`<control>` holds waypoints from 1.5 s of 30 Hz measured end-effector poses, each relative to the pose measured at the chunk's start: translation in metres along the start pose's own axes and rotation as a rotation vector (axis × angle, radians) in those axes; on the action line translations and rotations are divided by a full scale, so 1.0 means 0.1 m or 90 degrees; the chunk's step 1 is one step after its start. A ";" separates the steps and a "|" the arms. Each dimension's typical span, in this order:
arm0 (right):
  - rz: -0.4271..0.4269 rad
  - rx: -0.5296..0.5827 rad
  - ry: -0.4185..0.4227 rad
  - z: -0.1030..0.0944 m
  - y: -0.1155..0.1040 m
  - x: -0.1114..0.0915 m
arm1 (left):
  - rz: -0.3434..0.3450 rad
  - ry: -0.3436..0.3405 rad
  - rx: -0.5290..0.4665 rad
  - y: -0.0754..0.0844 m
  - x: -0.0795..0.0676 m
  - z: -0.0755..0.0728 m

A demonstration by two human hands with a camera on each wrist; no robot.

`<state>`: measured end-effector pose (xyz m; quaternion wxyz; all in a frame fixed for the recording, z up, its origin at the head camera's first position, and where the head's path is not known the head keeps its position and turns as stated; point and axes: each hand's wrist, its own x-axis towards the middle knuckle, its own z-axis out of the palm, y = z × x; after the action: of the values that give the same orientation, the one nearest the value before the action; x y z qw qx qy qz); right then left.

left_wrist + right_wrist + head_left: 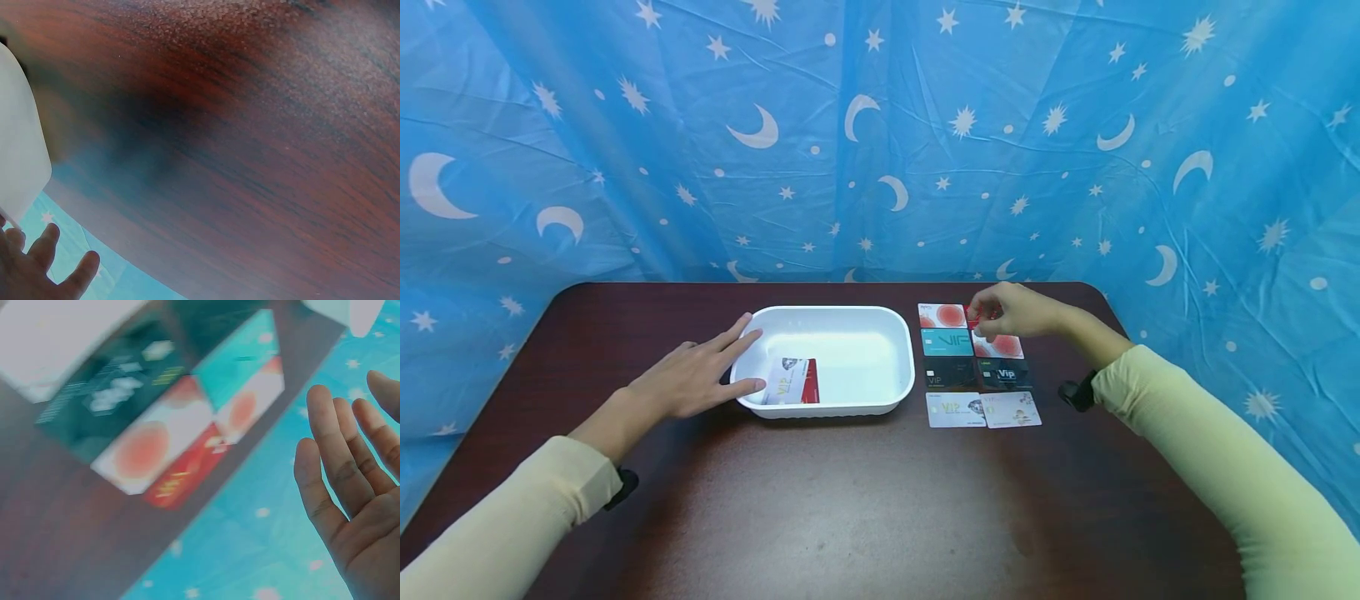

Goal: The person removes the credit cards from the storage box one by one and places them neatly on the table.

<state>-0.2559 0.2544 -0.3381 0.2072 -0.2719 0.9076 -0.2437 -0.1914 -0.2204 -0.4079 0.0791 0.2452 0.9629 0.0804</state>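
My left hand (688, 375) rests on the left end of a white plastic tray (880, 400), fingers extended at the rim. In the tray, a white VIP card (781, 383) overlaps a red card (810, 383). My right hand (1017, 310) is over the far end of two columns of cards, partly hiding a red card (187, 472). In the right wrist view its fingers are loosely bent and hold nothing. Next to that red card lie two white cards with red circles, one (1006, 347) nearer and one (942, 316) to the left.
Closer in the columns lie a teal VIP card (947, 342), a black card (950, 374), a dark VIP card (1004, 375), a white VIP card (955, 409) and a pale card (1012, 410). The dark brown table (820, 500) ends at a blue star-and-moon curtain (880, 167).
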 end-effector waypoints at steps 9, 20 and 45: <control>-0.003 0.054 0.022 -0.10 -0.52 0.51 | -0.009 0.000 -0.002 0.00 -0.02 0.00; 0.006 0.132 -0.007 0.09 -0.76 0.95 | -0.013 -0.004 -0.004 0.00 -0.02 0.01; 0.010 0.235 -0.099 0.68 -1.17 1.49 | -0.019 -0.013 -0.006 0.00 0.01 0.00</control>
<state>-0.2897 0.0574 -0.3641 0.3247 -0.2399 0.8310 -0.3827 -0.1920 -0.2197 -0.4082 0.0909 0.2312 0.9652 0.0811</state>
